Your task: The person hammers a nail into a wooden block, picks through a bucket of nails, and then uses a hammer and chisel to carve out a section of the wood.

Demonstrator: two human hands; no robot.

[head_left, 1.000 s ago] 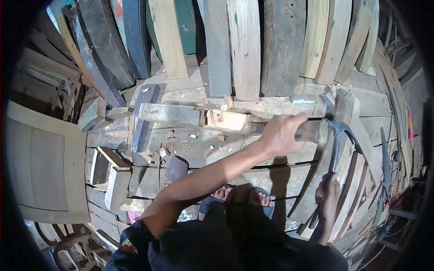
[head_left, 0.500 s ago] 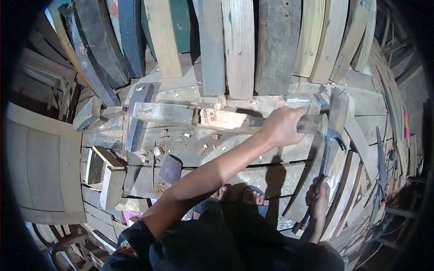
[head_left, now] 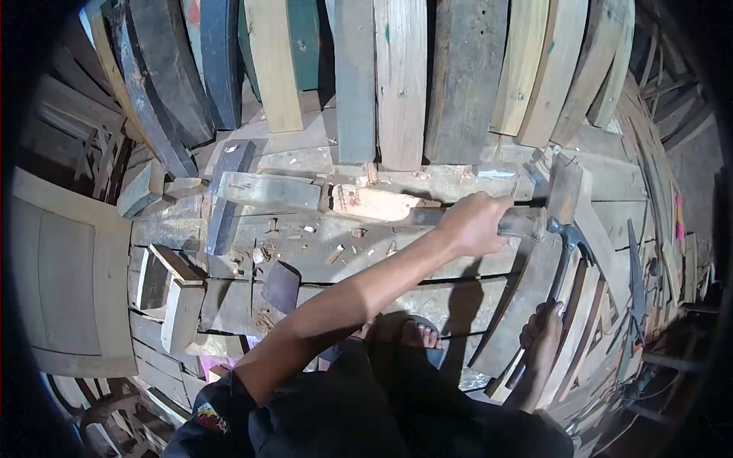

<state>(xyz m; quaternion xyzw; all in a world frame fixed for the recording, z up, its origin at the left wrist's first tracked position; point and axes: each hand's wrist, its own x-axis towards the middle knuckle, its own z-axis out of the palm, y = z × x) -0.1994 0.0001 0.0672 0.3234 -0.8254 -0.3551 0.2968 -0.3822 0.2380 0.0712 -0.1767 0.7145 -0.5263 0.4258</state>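
My left hand (head_left: 475,225) is closed around the handle of a chisel (head_left: 524,224), whose dark blade points left. The blade lies against the pale, freshly cut face of a piece of timber (head_left: 374,203); its exact tip is hard to make out. In my right hand (head_left: 542,336) is a claw hammer (head_left: 566,235), gripped by its dark handle with the head up. The hammer's face is at the butt end of the chisel handle, touching or nearly so. The timber's grey left part (head_left: 271,190) rests across a dark wooden block (head_left: 227,206).
Upright planks (head_left: 401,84) line the far side. Wood chips (head_left: 334,253) are scattered on the boards near a purplish flat piece (head_left: 282,287). A small wooden frame (head_left: 179,298) and a panelled door (head_left: 61,275) are at left. A hand saw (head_left: 637,275) and long strips lie at right.
The chisel's handle end and my left hand have dropped slightly in view. The hammer head stays close to the chisel's butt. The whole view has shifted a little.
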